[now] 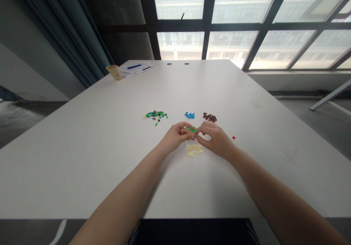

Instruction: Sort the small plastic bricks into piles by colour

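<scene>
My left hand (177, 136) and my right hand (215, 137) meet fingertip to fingertip above the table. Both are closed in a pinch; whatever sits between the fingertips is too small to make out. Partly hidden behind the fingers lie green pieces (191, 128). Nearer to me, just below the hands, is a loose group of pale yellow small bricks (194, 150). Beyond the hands are a blue group (189, 115) and a dark brown group (210, 117) of similar small bricks. A lone red piece (234, 138) rests to the right of my right hand.
A mixed-colour pile of small bricks (156, 115) lies left of the blue group, with a few strays around it. At the far left of the white table (109, 128) stand a tan cup (114, 72) and papers with a blue pen (134, 66). Windows rise behind the table.
</scene>
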{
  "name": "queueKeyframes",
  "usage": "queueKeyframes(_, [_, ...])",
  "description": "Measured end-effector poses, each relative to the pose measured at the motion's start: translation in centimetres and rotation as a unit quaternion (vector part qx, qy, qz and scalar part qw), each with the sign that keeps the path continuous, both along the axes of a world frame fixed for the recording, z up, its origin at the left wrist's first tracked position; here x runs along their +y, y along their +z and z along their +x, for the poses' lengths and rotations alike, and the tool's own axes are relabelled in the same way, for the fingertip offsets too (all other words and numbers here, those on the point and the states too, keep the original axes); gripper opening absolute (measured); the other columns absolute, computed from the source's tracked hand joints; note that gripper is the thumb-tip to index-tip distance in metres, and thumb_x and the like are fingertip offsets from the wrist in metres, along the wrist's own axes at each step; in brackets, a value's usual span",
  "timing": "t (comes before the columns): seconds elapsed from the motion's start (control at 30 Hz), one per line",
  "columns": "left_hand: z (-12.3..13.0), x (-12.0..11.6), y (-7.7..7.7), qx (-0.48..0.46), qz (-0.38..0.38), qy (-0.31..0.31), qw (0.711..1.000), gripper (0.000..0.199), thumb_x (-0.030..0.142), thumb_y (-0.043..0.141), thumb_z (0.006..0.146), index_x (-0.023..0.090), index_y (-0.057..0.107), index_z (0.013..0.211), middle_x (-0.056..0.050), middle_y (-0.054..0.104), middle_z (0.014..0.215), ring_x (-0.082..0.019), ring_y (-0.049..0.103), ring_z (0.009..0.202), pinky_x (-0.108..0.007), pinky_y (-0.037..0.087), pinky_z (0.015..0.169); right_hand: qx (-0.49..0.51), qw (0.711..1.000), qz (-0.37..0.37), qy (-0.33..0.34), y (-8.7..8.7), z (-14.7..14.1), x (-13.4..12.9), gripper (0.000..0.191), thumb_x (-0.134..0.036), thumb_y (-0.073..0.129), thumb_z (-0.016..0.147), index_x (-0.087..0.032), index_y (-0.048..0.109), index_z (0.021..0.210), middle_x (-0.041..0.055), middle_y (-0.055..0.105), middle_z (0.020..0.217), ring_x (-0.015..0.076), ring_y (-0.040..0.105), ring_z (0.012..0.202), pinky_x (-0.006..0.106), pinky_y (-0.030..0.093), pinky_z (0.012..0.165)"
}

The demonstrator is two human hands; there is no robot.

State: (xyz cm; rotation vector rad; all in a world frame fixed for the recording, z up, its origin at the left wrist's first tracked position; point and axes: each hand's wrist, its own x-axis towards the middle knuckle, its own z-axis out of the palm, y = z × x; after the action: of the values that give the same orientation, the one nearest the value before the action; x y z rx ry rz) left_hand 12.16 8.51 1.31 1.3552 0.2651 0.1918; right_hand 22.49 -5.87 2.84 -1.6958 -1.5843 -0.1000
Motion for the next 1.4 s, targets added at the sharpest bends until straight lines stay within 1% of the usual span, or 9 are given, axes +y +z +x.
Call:
queueKeyframes(0.2, [-0.1,0.0,-0.2,-0.008,-0.06,-0.001,0.998,0.035,0.028,0.079,0.057,0.016,0.059,0.084,-0.002,0.069,0.069,-0.012,0.061,0.068,-0.024,0.042,0.07,0.002,1.0,0.019,-0.019,0.0,0.2,-0.1,0.007,-0.015,0.055,0.08,-0.019,0.06,0.078,-0.0007,0.05,0.066,0.0123,0.047,0.067,0.025,0.039,0.066])
queueKeyframes(0.37, [-0.1,-0.3,-0.4,0.024,-0.145,-0.002,0.989,0.035,0.023,0.079,0.057,0.016,0.058,0.084,0.0,0.068,0.071,-0.008,0.06,0.07,-0.021,0.041,0.071,0.0,0.999,0.032,-0.019,-0.2,0.3,-0.1,0.007,-0.016,0.057,0.08,-0.02,0.062,0.079,0.0,0.053,0.068,0.013,0.05,0.069,0.027,0.041,0.068])
queueKeyframes(0.53, [-0.1,-0.6,-0.4,0.02,-0.213,-0.031,0.976,0.032,0.018,0.077,0.059,0.017,0.059,0.085,0.003,0.064,0.07,-0.006,0.059,0.067,-0.018,0.041,0.066,0.023,0.999,0.028,-0.023,-0.2,0.3,-0.1,0.007,-0.017,0.059,0.08,-0.02,0.064,0.079,0.0,0.054,0.069,0.0124,0.05,0.068,0.026,0.041,0.067])
queueKeyframes(0.8, [-0.2,-0.3,-0.4,0.025,-0.223,-0.067,0.972,0.03,0.018,0.075,0.063,0.018,0.059,0.088,0.0,0.064,0.082,-0.006,0.058,0.072,-0.019,0.043,0.071,0.032,0.999,0.023,-0.024,0.2,0.1,-0.3,0.009,-0.017,0.058,0.078,-0.02,0.063,0.085,-0.0007,0.051,0.068,0.0121,0.048,0.066,0.025,0.04,0.065])
queueKeyframes(1.03, [-0.3,-0.2,-0.3,0.038,-0.22,-0.07,0.972,0.031,0.019,0.077,0.061,0.018,0.059,0.086,0.001,0.064,0.08,-0.006,0.058,0.07,-0.019,0.042,0.071,0.024,0.999,0.023,-0.01,0.2,0.1,-0.4,0.013,-0.016,0.056,0.077,-0.02,0.063,0.086,0.0001,0.052,0.069,0.0132,0.049,0.068,0.027,0.041,0.067])
queueKeyframes(1.2, [-0.2,-0.4,-0.7,0.036,-0.202,-0.071,0.976,0.035,0.022,0.077,0.06,0.018,0.057,0.089,0.002,0.063,0.076,-0.006,0.058,0.069,-0.02,0.041,0.072,-0.003,1.0,0.022,-0.003,0.1,0.0,-0.3,0.01,-0.016,0.055,0.078,-0.019,0.064,0.081,0.0015,0.054,0.07,0.0137,0.049,0.069,0.027,0.041,0.068])
queueKeyframes(1.27, [-0.1,-0.3,-0.7,0.039,-0.171,-0.059,0.983,0.035,0.024,0.076,0.061,0.018,0.056,0.089,0.001,0.063,0.076,-0.007,0.058,0.071,-0.022,0.041,0.074,-0.005,1.0,0.024,-0.015,-0.1,0.2,-0.2,0.01,-0.016,0.055,0.078,-0.019,0.064,0.078,0.0013,0.053,0.069,0.0134,0.05,0.069,0.027,0.041,0.068])
queueKeyframes(1.33, [0.0,0.3,-0.7,0.047,-0.098,-0.029,0.994,0.035,0.026,0.074,0.064,0.018,0.054,0.092,-0.001,0.064,0.082,-0.01,0.059,0.076,-0.026,0.042,0.076,0.001,0.998,0.016,-0.055,-0.5,0.8,-0.1,0.01,-0.018,0.056,0.078,-0.019,0.065,0.077,0.0011,0.053,0.068,0.0132,0.05,0.067,0.027,0.041,0.068])
queueKeyframes(1.4, [-0.1,1.6,-0.7,0.058,0.037,0.046,0.997,0.032,0.028,0.069,0.067,0.017,0.054,0.093,-0.005,0.065,0.09,-0.014,0.06,0.08,-0.03,0.043,0.077,0.012,0.993,-0.01,-0.119,-1.3,1.6,-0.1,0.009,-0.019,0.057,0.077,-0.019,0.066,0.076,0.0012,0.054,0.068,0.0131,0.05,0.065,0.027,0.041,0.066])
